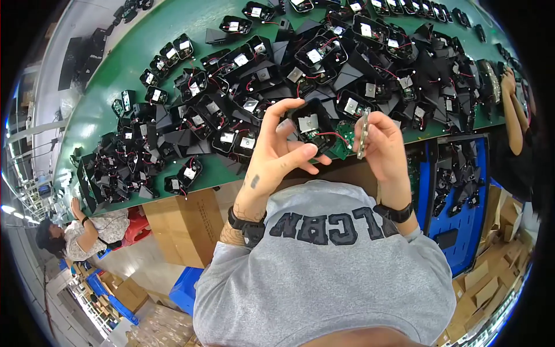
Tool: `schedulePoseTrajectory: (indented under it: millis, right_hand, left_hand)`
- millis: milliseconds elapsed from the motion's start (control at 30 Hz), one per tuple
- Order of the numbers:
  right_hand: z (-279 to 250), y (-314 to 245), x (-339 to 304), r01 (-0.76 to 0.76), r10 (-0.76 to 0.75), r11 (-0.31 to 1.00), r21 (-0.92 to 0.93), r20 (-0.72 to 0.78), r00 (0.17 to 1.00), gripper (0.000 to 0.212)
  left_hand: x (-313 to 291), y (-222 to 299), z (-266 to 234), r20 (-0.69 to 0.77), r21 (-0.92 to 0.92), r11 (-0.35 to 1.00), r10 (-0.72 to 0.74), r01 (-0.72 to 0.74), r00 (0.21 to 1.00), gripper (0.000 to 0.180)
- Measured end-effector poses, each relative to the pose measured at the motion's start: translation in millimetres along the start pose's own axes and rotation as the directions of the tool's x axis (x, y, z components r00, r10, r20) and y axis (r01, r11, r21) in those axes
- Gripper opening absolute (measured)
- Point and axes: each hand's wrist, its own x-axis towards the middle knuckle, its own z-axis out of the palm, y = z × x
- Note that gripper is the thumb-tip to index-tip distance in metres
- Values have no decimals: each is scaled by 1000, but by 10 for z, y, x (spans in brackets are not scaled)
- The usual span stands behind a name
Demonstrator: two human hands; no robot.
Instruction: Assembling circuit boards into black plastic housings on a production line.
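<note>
My left hand [276, 151] grips a black plastic housing [313, 126] with a silver square part inside and a red wire running from it. A green circuit board [344, 140] hangs off that wire just below the housing. My right hand [383, 149] pinches a thin grey plate [363, 133] held edge-on, right beside the housing. Both hands are raised in front of my chest, above the near edge of the green work table [110, 110].
Several black housings with red wires [254, 75] cover the green table in heaps. A blue crate [457, 191] with black parts stands at my right, cardboard boxes [185, 222] at my left. One person sits at lower left [87, 231], another person's arm [511, 110] shows at right.
</note>
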Motion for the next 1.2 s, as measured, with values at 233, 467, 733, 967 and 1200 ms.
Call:
schedulePoseTrajectory:
  millis: [233,467,733,967,1200]
  right_hand:
    - [-53,218,2,-63,49,983,174,84,995,19]
    - [-29,217,12,-44,37,992,116,61,997,18]
    - [-41,188,42,-22,17,992,127,36,999,13]
    - [-50,187,57,14,-14,985,173,-3,1000,12]
    - [-81,193,65,-2,2,986,170,-1,1000,13]
  left_hand:
    - [11,44,20,-58,53,998,42,-39,997,68]
    - [43,29,78,-36,72,997,24,-21,999,68]
    - [71,0,74,-1,108,994,-1,1,1000,69]
    - [64,-3,127,-33,137,990,-23,27,999,70]
    - [60,10,113,17,116,992,-56,53,998,68]
